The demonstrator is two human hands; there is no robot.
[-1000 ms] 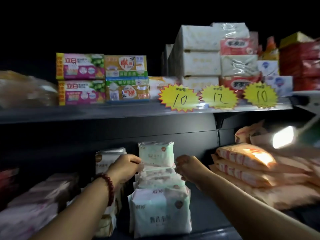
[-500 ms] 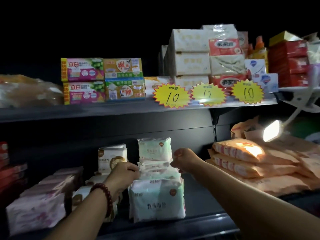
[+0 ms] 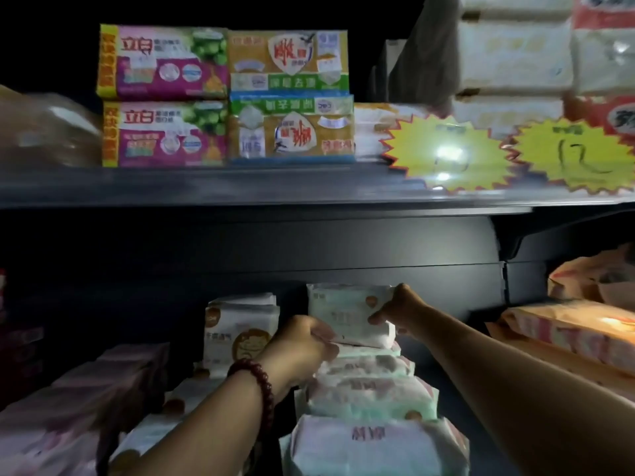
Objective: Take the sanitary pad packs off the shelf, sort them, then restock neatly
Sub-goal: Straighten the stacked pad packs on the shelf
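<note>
Both hands clasp one pale green-and-white plastic pad pack (image 3: 347, 310): the right hand (image 3: 400, 309) pinches its right edge, the left hand (image 3: 302, 345) grips its lower left corner. It sits topmost, far back on the dark lower shelf (image 3: 446, 280). Three like packs (image 3: 371, 396) lie beneath, one cream pack (image 3: 237, 328) stands just left, and two yellow starburst price tags (image 3: 443, 156) hang above.

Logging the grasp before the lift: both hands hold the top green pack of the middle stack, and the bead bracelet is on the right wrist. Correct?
Not quite. The head view shows the bead bracelet on the left wrist. Both the left hand and right hand do hold the top green pack.
</note>
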